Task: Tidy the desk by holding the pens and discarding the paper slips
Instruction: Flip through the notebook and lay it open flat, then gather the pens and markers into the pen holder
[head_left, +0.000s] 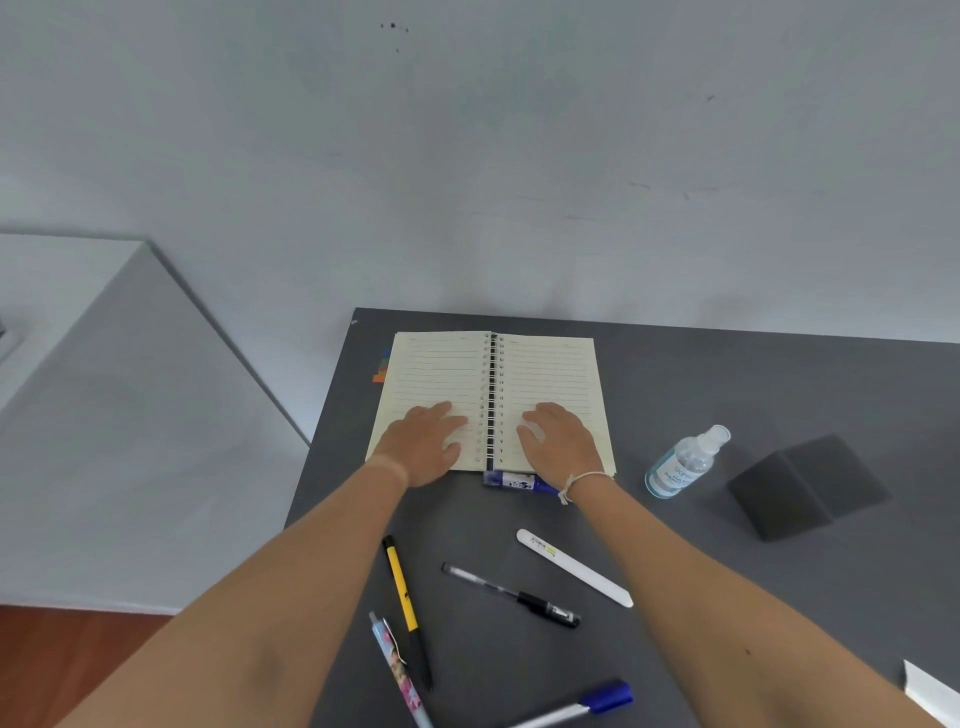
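An open spiral notebook (441, 364) with lined pages lies at the far left of the dark grey desk (727, 374). My left hand (423, 441) rests flat on its left page, my right hand (558, 441) flat on its right page; both hold nothing. A blue marker (511, 480) lies just below the notebook, partly hidden by my right wrist. Nearer me lie a yellow-and-black pen (402, 592), a black gel pen (511, 595), a white pen (574, 566), a patterned pen (397, 665) and a blue-capped marker (587, 704). I see no paper slips, only coloured tabs (382, 366) at the notebook's left edge.
A clear spray bottle (683, 462) lies to the right of the notebook. Further right stands a dark grey block (805, 488). A white object (930, 691) pokes in at the bottom right corner. A white cabinet (78, 389) sits left of the desk, against the pale wall.
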